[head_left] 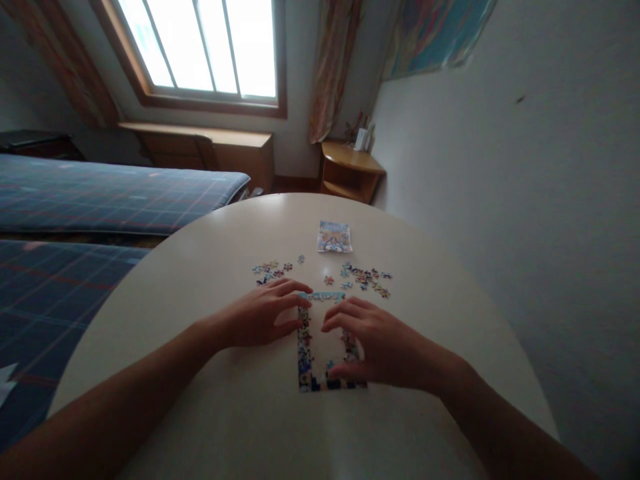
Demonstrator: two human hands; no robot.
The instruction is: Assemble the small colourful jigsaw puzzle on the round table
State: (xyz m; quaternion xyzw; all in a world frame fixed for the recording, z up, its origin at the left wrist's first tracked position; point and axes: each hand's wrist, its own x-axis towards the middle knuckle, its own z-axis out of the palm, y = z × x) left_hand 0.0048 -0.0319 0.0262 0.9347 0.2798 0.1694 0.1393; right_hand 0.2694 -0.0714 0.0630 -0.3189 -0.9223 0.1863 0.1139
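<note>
The puzzle border [305,357] is multicoloured, light blue along its top edge and dark below. The printed sheet [334,237] mixes blue, white and orange. The counter [240,420] is cream; the mattress [110,193] is blue plaid with reddish lines.

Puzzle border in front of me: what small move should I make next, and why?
I'd probably reach your right hand to the reddish piece just beyond the puzzle border and try it inside: the border surrounds mostly bare table, and that piece lies singly between two loose clusters.
</note>
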